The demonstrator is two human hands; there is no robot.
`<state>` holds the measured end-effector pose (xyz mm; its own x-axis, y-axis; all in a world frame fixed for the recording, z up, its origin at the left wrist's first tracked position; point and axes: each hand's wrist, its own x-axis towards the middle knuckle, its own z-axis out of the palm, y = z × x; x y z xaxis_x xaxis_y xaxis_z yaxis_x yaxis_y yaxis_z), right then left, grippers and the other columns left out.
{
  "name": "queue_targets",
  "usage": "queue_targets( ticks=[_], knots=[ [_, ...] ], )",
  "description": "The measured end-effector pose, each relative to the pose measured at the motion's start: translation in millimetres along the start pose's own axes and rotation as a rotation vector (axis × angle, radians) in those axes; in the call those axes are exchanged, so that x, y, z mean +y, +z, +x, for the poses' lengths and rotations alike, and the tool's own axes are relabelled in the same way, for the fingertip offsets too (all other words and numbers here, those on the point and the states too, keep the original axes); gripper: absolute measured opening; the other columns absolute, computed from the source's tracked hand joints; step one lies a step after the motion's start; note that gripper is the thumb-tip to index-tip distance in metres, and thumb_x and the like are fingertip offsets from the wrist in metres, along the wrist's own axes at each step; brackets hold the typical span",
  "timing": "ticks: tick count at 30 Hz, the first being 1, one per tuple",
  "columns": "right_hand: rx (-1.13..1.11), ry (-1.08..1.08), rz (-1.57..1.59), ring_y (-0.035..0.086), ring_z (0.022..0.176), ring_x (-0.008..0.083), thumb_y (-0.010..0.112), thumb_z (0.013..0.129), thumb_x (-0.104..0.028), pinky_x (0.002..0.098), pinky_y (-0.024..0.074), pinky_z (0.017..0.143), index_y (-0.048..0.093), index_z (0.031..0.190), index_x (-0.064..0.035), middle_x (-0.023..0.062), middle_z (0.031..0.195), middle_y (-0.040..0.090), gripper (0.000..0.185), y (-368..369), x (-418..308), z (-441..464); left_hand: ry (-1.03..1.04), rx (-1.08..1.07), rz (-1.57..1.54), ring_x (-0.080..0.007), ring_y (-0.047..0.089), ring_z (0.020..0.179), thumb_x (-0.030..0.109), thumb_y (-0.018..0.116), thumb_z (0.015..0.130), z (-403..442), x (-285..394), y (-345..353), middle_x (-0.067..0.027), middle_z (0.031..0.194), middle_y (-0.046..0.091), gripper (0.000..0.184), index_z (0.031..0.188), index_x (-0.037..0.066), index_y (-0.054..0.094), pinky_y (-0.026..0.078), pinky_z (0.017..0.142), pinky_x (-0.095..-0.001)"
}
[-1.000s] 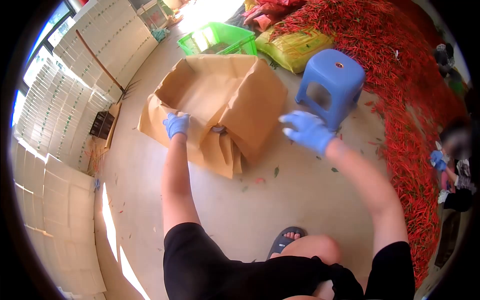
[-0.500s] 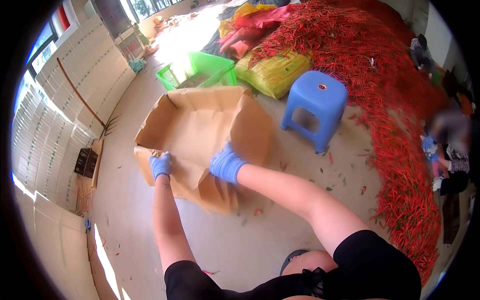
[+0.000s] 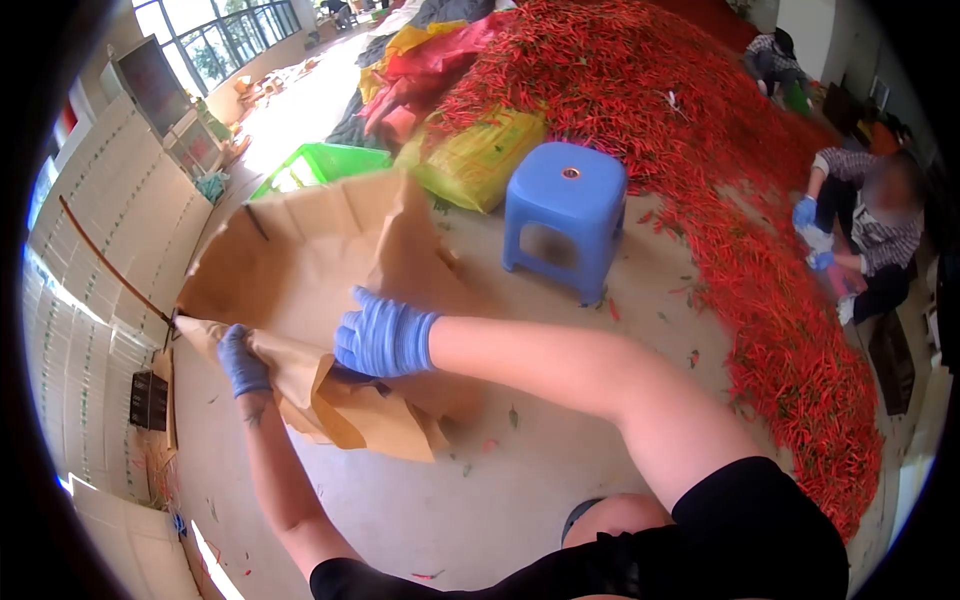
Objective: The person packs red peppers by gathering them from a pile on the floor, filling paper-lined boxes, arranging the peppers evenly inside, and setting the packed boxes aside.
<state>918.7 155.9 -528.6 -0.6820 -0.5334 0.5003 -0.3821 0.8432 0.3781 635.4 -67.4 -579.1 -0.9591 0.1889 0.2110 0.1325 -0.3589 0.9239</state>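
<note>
A large open-topped container lined with brown paper (image 3: 280, 265) stands on the floor before me, its paper folded over the near rim. My left hand (image 3: 243, 362), in a blue glove, is closed on the paper at the near left edge. Also gloved in blue, my right hand (image 3: 383, 336) grips the near rim farther right, its fingers curled over the paper and a dark edge beneath. Loose paper hangs below both hands. The fingertips of my right hand are partly hidden.
A blue stool (image 3: 566, 215) stands right of the container. Behind are a green crate (image 3: 325, 163), a yellow sack (image 3: 475, 158) and a big heap of red chillies (image 3: 640, 110). One person (image 3: 870, 230) sits at the right, another (image 3: 775, 62) farther back. A rake (image 3: 115, 262) leans at left.
My right hand has come from beside the stool to the container's near rim. My left hand keeps its hold on the paper. The view has turned, and the container now appears farther left.
</note>
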Motion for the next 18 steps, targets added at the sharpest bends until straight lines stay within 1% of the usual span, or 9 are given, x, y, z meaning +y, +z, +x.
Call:
queue_targets(
  ticks=[3,4,5,7,8,9,14,16,18],
  knots=[
    [0.24,0.073,0.07,0.054,0.069,0.0203,0.05,0.079,-0.022,0.0519,0.0377,0.088,0.059,0.074,-0.0127,0.0,0.07,0.055,0.014,-44.2,-16.1,-19.2,0.381,-0.065,0.208,-0.0122,0.055,0.077,0.016,0.054,0.084,-49.9,63.6,34.6,-0.0024,0.083,0.06,0.012,0.087,0.007,0.061,0.046,0.07,-0.0256],
    [0.297,0.085,0.023,0.053,0.067,0.0199,0.051,0.077,-0.022,0.0524,0.0375,0.088,0.059,0.071,-0.0125,-0.0004,0.068,0.053,0.013,-64.7,-21.8,-31.2,0.158,-0.059,0.152,-0.0145,0.054,0.086,0.017,0.05,0.087,-53.7,87.1,41.1,-0.0046,0.092,0.059,0.018,0.095,0.005,0.06,0.045,0.079,-0.0282],
    [0.354,0.099,-0.023,0.051,0.065,0.0195,0.052,0.074,-0.021,0.0529,0.0373,0.088,0.058,0.069,-0.0122,-0.0008,0.066,0.051,0.012,-85.5,-27.8,-43.6,0.048,-0.321,-0.093,-0.0136,0.054,0.086,0.012,0.05,0.085,-52.9,105.2,51.0,-0.0046,0.094,0.059,0.016,0.096,0.004,0.06,0.045,0.079,-0.027],
    [0.335,0.154,-0.074,0.051,0.063,0.0191,0.053,0.071,-0.02,0.0535,0.0372,0.089,0.058,0.067,-0.0117,-0.0006,0.065,0.05,0.011,-125.4,-37.1,-68.3,0.023,-0.407,-0.081,-0.0135,0.054,0.089,0.007,0.051,0.085,-92.8,135.8,116.8,-0.0068,0.102,0.058,0.02,0.102,0.003,0.059,0.045,0.079,-0.0264],
    [0.33,0.18,-0.086,0.05,0.063,0.0187,0.053,0.069,-0.02,0.0535,0.0378,0.089,0.057,0.066,-0.0107,-0.0006,0.064,0.049,0.01,-144.9,-42.8,-84.7,0.144,-0.242,0.178,-0.0143,0.055,0.091,0.007,0.051,0.085,-139.4,146.0,162.0,-0.0089,0.106,0.059,0.023,0.106,0.002,0.059,0.046,0.08,-0.0269],
    [0.318,0.22,-0.118,0.051,0.064,0.0184,0.054,0.068,-0.02,0.0532,0.0375,0.09,0.057,0.065,-0.0119,-0.0008,0.065,0.05,0.01,-164.1,-50.9,-102.3,0.123,-0.316,0.038,-0.0153,0.057,0.094,0.009,0.053,0.085,-145.3,141.6,179.4,-0.0118,0.112,0.058,0.029,0.112,0.001,0.057,0.046,0.081,-0.0269],
    [0.151,0.481,-0.189,0.053,0.068,0.0176,0.055,0.067,-0.022,0.0495,0.038,0.09,0.059,0.069,-0.0158,-0.0015,0.069,0.052,0.007,-251.7,-71.0,-199.5,-0.233,-0.63,-0.168,-0.0197,0.056,0.1,0.017,0.05,0.087,-226.0,137.8,324.9,-0.0126,0.11,0.058,0.026,0.107,0.002,0.057,0.046,0.086,-0.0303],
    [0.09,0.529,-0.268,0.054,0.071,0.017,0.055,0.067,-0.022,0.0443,0.0414,0.087,0.057,0.072,-0.0157,-0.0014,0.071,0.051,0.008,-280.8,-79.7,-241.4,-0.083,-0.86,-0.159,-0.0188,0.056,0.099,0.013,0.049,0.086,-263.7,111.2,367.4,-0.0113,0.11,0.057,0.025,0.108,0.004,0.057,0.046,0.086,-0.0301],
    [0.03,0.563,-0.313,0.055,0.073,0.0166,0.056,0.067,-0.022,0.0415,0.0431,0.086,0.055,0.074,-0.0159,-0.0015,0.072,0.05,0.009,-307.4,-95.3,-277.3,0.215,-0.993,0.063,-0.0171,0.056,0.093,0.006,0.053,0.083,-311.0,87.4,405.5,-0.0089,0.102,0.057,0.028,0.111,0.004,0.054,0.046,0.084,-0.0291]
  ],
)
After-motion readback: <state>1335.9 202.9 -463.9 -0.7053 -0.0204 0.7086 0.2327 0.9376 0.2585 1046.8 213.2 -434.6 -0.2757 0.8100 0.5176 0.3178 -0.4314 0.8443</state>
